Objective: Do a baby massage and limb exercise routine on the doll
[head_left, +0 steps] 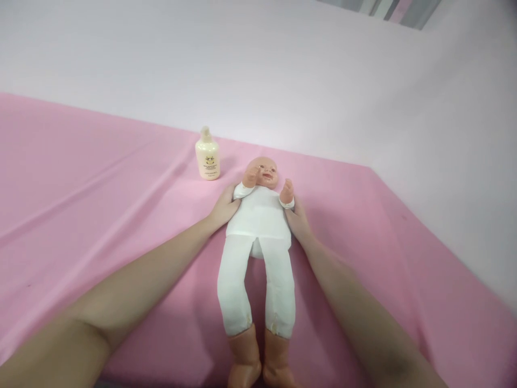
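A baby doll (260,215) with a white cloth body lies on its back on a pink cloth (161,183), head at the far end and feet toward me. My left hand (226,207) grips the doll's side under its raised arm, thumb on the front. On the other side my right hand (298,218) holds it the same way, thumb against the torso. Most fingers of both hands are hidden behind the doll. The doll's forearms point up beside its head.
A cream pump bottle (208,159) with a printed label stands upright to the left of the doll's head. The pink cloth covers a table whose far and right edges show. Beyond it is a pale surface, with grey and pink strips (388,9) at the top right.
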Tool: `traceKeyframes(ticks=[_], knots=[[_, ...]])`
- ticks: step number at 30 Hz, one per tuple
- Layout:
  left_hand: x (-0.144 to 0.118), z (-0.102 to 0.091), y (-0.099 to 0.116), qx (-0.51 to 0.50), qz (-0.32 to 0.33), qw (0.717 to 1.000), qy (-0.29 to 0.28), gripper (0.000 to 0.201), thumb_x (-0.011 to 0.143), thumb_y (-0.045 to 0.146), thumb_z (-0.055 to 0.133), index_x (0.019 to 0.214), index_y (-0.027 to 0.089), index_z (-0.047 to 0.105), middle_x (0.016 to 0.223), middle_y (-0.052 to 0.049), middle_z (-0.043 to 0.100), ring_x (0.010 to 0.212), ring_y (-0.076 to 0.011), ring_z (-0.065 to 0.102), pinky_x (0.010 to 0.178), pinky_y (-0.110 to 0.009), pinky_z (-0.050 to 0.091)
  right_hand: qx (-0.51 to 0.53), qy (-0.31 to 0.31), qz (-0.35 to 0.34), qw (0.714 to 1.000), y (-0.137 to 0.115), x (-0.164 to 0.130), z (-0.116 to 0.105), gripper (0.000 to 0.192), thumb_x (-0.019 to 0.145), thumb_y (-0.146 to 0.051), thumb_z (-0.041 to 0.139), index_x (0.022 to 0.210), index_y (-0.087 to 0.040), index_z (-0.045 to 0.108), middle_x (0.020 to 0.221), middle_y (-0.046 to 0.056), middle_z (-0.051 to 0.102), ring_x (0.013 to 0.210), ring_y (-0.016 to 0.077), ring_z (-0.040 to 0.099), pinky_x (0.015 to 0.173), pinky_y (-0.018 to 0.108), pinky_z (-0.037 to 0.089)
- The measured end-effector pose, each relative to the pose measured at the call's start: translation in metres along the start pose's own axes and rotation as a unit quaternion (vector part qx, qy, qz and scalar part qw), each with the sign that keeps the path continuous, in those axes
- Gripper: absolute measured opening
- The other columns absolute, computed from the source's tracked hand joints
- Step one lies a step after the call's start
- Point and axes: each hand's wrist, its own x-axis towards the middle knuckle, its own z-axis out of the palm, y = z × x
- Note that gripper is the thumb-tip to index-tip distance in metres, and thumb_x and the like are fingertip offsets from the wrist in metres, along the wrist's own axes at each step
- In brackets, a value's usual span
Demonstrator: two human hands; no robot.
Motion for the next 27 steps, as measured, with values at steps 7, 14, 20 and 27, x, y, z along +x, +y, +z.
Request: traceKeyframes(ticks=[7,14,20,27], knots=[[0.0006,0.0,0.0002,0.009,0.004,1.0,0.001,0.052,0.089,0.013,0.056,0.14,0.019,0.056,0.141,-0.011,0.065,0.131,-0.0295,0.061,0.118,-0.05,0.045,0.008,-0.002,-0.009,1.0,-0.0022,0.0009,0.0003,0.06,0.093,-0.043,0.06,0.151,-0.029,0.051,0.144,0.009,0.067,0.141,0.0307,0.058,0.119,0.054,0.048],[-0.0005,-0.0004,0.0015,0.0,0.005,1.0,0.001,0.05,0.089,0.015,0.057,0.139,0.02,0.056,0.141,-0.011,0.065,0.132,-0.0294,0.06,0.118,-0.049,0.046,0.003,0.006,-0.003,1.0,-0.0007,0.0009,0.0003,0.059,0.093,-0.042,0.06,0.149,-0.03,0.053,0.145,0.008,0.067,0.138,0.0302,0.06,0.118,0.054,0.049],[-0.0002,-0.0006,0.0021,-0.001,0.007,1.0,-0.003,0.051,0.089,0.014,0.055,0.14,0.02,0.056,0.142,-0.011,0.065,0.132,-0.0288,0.06,0.118,-0.048,0.045,-0.001,0.004,-0.015,1.0,-0.0006,0.0009,0.0001,0.059,0.093,-0.043,0.06,0.15,-0.031,0.052,0.144,0.008,0.067,0.139,0.0304,0.059,0.119,0.054,0.048],[-0.0005,-0.0004,0.0015,0.003,0.0,1.0,-0.002,0.051,0.089,0.012,0.055,0.139,0.019,0.056,0.141,-0.011,0.065,0.13,-0.0292,0.061,0.117,-0.048,0.046,0.002,0.003,-0.007,1.0,-0.0011,0.0007,0.001,0.058,0.094,-0.045,0.059,0.15,-0.029,0.052,0.145,0.008,0.067,0.136,0.0304,0.062,0.117,0.054,0.049]])
